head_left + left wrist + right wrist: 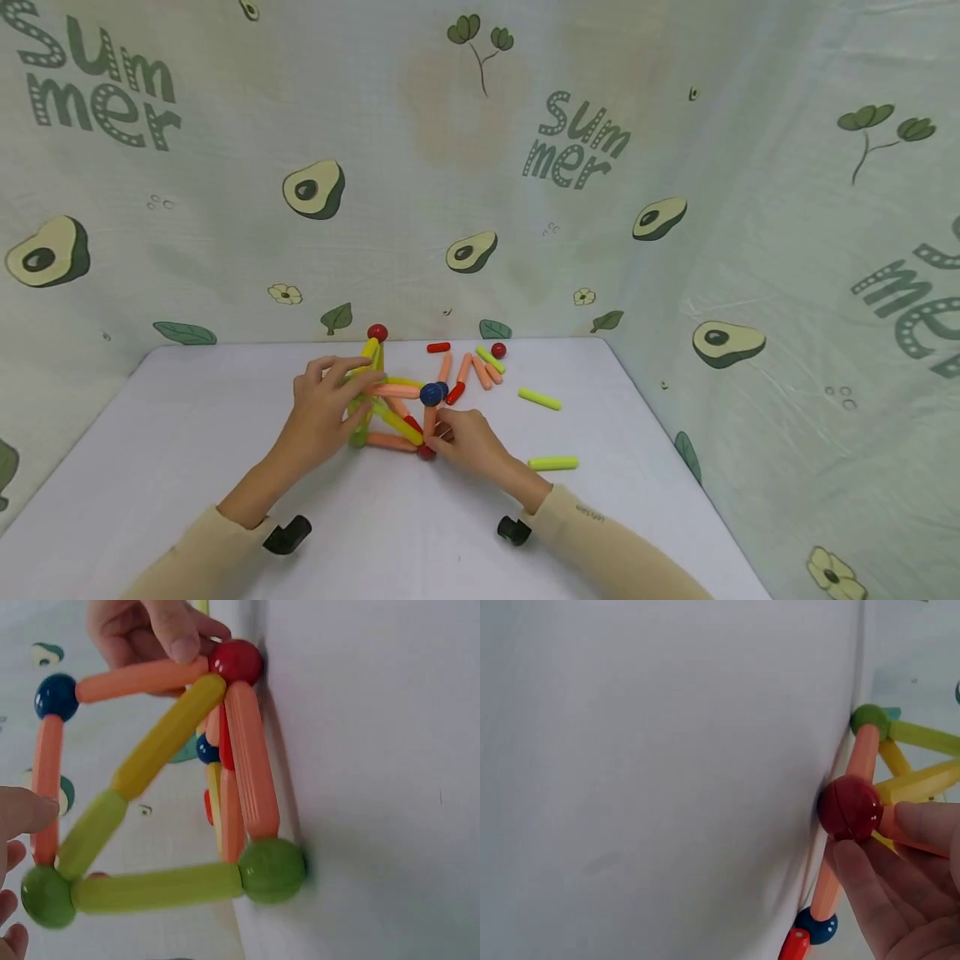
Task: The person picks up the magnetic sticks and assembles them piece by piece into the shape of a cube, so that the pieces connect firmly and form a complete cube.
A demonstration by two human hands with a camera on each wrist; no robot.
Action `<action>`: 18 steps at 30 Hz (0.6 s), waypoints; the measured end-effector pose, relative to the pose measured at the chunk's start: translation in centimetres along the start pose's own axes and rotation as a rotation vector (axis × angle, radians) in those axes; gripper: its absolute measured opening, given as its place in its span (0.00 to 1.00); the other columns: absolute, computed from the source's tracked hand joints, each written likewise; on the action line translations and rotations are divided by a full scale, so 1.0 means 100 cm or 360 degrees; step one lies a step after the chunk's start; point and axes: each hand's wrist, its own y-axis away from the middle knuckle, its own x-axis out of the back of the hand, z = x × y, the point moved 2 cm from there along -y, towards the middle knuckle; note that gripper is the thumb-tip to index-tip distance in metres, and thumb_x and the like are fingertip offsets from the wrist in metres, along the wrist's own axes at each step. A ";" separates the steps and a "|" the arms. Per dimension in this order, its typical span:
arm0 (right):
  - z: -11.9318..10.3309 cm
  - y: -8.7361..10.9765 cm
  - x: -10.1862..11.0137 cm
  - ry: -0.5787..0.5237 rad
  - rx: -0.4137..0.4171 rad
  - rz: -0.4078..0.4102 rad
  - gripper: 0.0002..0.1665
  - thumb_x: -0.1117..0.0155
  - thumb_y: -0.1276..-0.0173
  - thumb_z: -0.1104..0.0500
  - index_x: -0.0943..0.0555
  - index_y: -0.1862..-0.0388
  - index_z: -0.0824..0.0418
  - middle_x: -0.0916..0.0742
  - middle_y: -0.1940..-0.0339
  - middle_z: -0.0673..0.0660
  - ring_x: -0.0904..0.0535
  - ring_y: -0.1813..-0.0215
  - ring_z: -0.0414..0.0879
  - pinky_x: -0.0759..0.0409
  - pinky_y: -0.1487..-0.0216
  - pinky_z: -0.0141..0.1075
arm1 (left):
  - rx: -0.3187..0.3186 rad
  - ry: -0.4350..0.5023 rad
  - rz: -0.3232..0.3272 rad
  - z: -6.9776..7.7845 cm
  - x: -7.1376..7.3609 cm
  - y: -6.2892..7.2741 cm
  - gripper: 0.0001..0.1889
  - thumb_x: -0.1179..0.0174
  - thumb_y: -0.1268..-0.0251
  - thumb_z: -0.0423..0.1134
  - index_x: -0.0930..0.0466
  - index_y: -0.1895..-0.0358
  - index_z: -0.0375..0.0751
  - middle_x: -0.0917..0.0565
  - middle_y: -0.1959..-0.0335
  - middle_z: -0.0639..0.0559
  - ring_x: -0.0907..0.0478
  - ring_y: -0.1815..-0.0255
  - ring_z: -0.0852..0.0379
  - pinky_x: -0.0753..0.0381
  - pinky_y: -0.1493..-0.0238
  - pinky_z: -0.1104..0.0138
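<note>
A frame of magnetic rods and balls stands on the white table. My left hand (321, 407) is at its upper left, with the fingers curved over the top orange rod (48, 769) near the upper green ball (48, 896). My right hand (472, 440) pinches the upright orange rod (430, 421) low down, close to the red ball (850, 808) at the front bottom corner. Above that rod sits a blue ball (431, 394). A yellow rod (166, 736) and a light green rod (93, 833) make a diagonal across the front face. The lower green ball (271, 871) rests at the bottom left.
Behind the front face, yellow rods rise to a red ball (377, 333). Loose light green rods (553, 462) lie to the right. Several orange rods (481, 372), a short red rod (438, 347) and another red ball (498, 350) are near the back. A printed cloth (390, 275) hangs behind the table.
</note>
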 end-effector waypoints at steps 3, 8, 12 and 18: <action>-0.008 0.001 -0.006 0.0005 0.0017 0.0002 0.07 0.26 0.27 0.61 0.15 0.55 0.60 0.07 0.60 0.54 0.10 0.58 0.40 0.16 0.56 0.25 | -0.0076 -0.0027 0.0024 0.016 -0.001 -0.001 0.29 0.18 0.46 0.34 0.14 0.38 0.49 0.17 0.38 0.46 0.30 0.36 0.39 0.24 0.44 0.43; -0.018 0.002 -0.014 0.0004 0.0063 -0.0028 0.08 0.26 0.27 0.61 0.14 0.52 0.60 0.07 0.60 0.52 0.10 0.58 0.38 0.17 0.56 0.23 | -0.0047 -0.0015 -0.0060 0.032 -0.012 0.000 0.31 0.17 0.44 0.42 0.15 0.35 0.48 0.14 0.42 0.49 0.27 0.40 0.46 0.14 0.47 0.53; -0.022 0.002 -0.009 0.0048 0.0103 -0.0108 0.10 0.28 0.25 0.61 0.13 0.47 0.59 0.07 0.57 0.51 0.12 0.58 0.35 0.18 0.57 0.22 | 0.0004 -0.0021 -0.0098 0.036 -0.018 0.002 0.29 0.17 0.44 0.45 0.14 0.38 0.46 0.13 0.45 0.49 0.26 0.40 0.47 0.14 0.44 0.52; -0.007 -0.017 0.016 0.0378 0.0106 -0.0094 0.19 0.28 0.27 0.65 0.14 0.39 0.60 0.10 0.44 0.55 0.13 0.51 0.43 0.16 0.48 0.29 | 0.0031 0.0001 -0.0096 0.035 -0.018 0.002 0.29 0.16 0.46 0.46 0.14 0.41 0.44 0.14 0.46 0.49 0.27 0.40 0.47 0.15 0.44 0.51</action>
